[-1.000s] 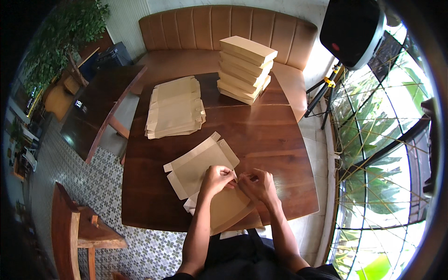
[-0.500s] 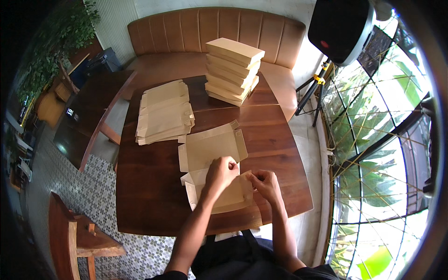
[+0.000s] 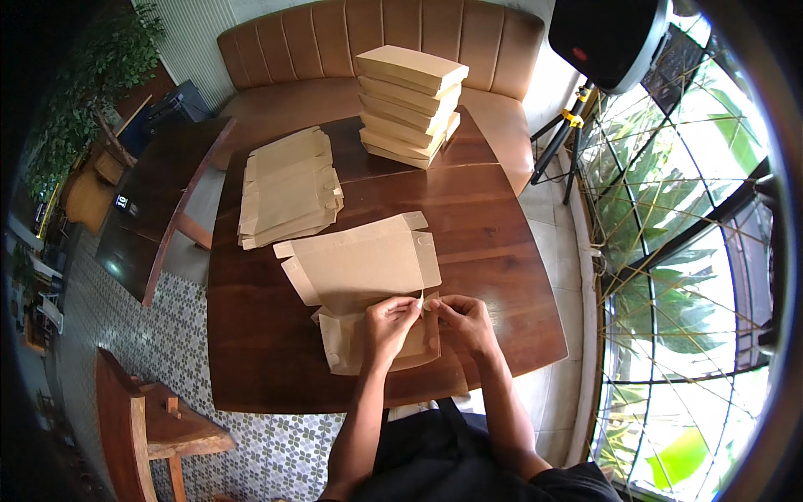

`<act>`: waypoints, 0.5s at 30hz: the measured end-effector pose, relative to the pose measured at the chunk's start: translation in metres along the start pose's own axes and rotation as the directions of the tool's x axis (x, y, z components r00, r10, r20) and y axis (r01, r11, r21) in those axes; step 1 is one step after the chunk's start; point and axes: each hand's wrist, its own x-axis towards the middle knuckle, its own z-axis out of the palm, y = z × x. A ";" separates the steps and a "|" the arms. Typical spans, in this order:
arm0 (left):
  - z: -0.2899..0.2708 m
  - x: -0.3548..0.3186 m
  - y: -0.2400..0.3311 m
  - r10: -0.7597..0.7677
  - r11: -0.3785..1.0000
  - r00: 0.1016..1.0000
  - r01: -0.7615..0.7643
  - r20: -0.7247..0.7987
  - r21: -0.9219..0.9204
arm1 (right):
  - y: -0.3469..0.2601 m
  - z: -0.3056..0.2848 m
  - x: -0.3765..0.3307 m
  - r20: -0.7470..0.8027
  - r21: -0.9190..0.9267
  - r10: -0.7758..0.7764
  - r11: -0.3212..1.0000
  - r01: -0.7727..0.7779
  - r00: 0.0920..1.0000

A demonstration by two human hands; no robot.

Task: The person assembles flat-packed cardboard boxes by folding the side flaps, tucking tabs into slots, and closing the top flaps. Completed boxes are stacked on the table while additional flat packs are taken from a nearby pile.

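A partly folded brown cardboard box point(image 3: 358, 261) lies on the table in front of me, its lid panel spread away from me and its tray part nearest me, with side walls raised. My left hand point(image 3: 391, 331) reaches over the tray, fingers pinched on a small flap at its right far corner. Close beside it, my right hand point(image 3: 465, 323) pinches the right side wall at that same corner from outside. The fingertips of both hands almost meet there. Part of the tray is hidden under my left hand.
Flat unfolded cardboard blanks point(image 3: 289, 186) lie stacked at the table's far left. A tall stack of folded boxes point(image 3: 411, 107) stands at the back. Beyond the wooden table point(image 3: 493, 259) are a brown bench point(image 3: 293, 105) and, at the right, a black speaker point(image 3: 604, 42) on a tripod.
Both hands have come together at the box's right corner, the left moving slightly down. The box has turned a little, its lid panel swinging left and its right wall standing more upright.
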 end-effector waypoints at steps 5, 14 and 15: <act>0.001 -0.008 0.010 -0.001 0.999 1.000 0.002 -0.022 0.032 | 0.004 0.001 0.002 0.024 0.055 0.031 0.998 -0.032 0.999; 0.003 -0.010 0.001 0.051 0.999 0.998 -0.051 -0.033 0.001 | 0.008 0.002 0.002 0.026 0.106 0.075 0.991 -0.077 0.997; 0.003 -0.009 0.000 0.051 0.999 0.998 -0.052 -0.032 -0.004 | 0.009 0.002 0.002 0.031 0.098 0.074 0.992 -0.077 0.997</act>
